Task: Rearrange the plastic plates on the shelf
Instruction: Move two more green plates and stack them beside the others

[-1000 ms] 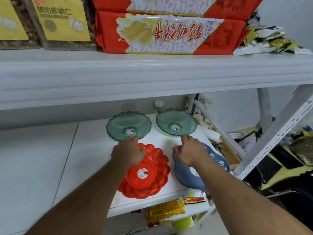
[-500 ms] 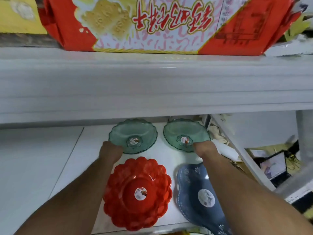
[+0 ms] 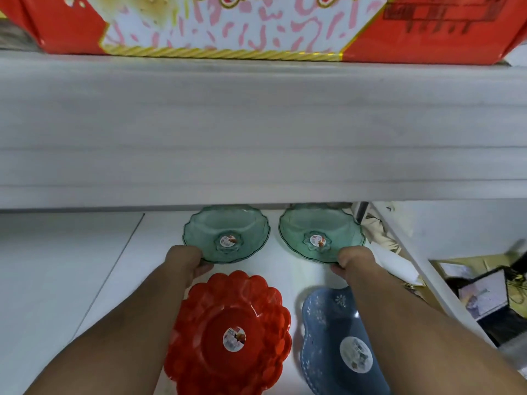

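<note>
Two clear green scalloped plates stand side by side at the back of the white shelf [image 3: 71,266]. My left hand [image 3: 186,260] grips the near rim of the left green plate [image 3: 226,233]. My right hand [image 3: 353,259] grips the near rim of the right green plate [image 3: 320,232]. Closer to me lie a red flower-shaped plate [image 3: 228,332] and, right of it, a blue plate [image 3: 339,343] with white flower marks, partly under my right forearm.
The upper shelf board [image 3: 256,132] hangs low over the green plates and hides their far rims. A red biscuit box [image 3: 228,24] sits on top of it. A slanted white shelf brace [image 3: 427,266] and clutter lie to the right.
Both hands left the red and blue plates, reached back, and closed on the near rims of the two green plates. The camera moved closer under the upper shelf.
</note>
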The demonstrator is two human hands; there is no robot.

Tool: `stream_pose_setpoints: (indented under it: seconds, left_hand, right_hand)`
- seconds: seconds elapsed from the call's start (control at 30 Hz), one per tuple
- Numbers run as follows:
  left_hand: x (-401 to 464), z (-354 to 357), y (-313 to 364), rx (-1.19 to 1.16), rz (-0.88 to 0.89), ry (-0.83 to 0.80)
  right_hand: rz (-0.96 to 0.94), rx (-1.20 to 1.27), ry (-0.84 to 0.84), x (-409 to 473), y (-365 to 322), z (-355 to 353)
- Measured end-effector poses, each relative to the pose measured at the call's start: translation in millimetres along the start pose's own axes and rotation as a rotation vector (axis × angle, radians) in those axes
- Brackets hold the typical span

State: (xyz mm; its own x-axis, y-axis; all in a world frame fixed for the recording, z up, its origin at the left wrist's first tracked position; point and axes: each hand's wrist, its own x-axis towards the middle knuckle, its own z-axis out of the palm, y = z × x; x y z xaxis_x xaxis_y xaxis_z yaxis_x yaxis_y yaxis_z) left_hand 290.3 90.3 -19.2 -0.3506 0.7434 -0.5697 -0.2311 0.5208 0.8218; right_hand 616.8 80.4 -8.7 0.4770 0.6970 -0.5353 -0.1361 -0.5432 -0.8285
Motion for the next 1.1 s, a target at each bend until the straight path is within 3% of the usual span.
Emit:
stream_pose_setpoints:
  seconds: [0.27, 0.53, 0.73, 1.1]
  left_hand:
    - [-24, -27, 14, -0.041, 0.028, -0.015]
    - [-66, -90, 10, -0.127, 0.023, 0.031]
    - [-114, -146, -16, -0.209, 0.067, 0.088]
    - [-216, -249, -62, -0.24, 0.112, 0.365]
  right_hand:
    - [0.034, 0.054, 0.013, -30, -8, 2]
    - [-0.063, 0.048, -0.088, -87, 9, 6]
    - [-0.036, 0.037, -0.09, -132, 22, 13]
    - [-0.053, -0.003, -0.266, -228, 61, 33]
